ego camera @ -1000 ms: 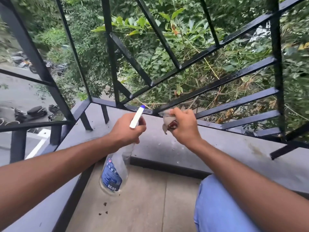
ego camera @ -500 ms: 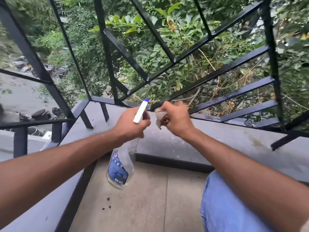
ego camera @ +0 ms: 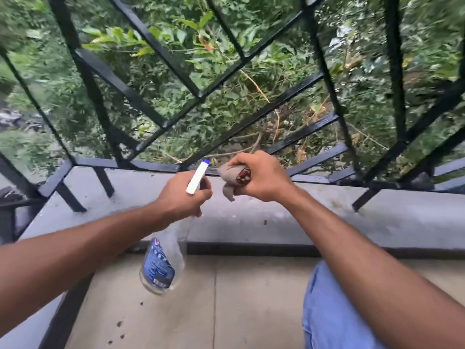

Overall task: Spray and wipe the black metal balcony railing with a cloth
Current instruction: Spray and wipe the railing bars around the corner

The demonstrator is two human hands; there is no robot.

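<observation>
My left hand (ego camera: 181, 195) was wrapped around the neck of the spray bottle (ego camera: 163, 263), its white nozzle tilted up toward the black railing (ego camera: 105, 162) and its clear body hanging over the floor (ego camera: 251, 298). My right hand (ego camera: 264, 177) gripped a bunched grey cloth (ego camera: 227, 177) just beside the nozzle, at the bottom rail above the grey ledge (ego camera: 314, 222). The hands were near each other, not touching.

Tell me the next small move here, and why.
Probably spray now: the left hand points the clear plastic spray bottle at the black metal railing, and the right hand holds the bunched grey cloth ready beside it.
</observation>
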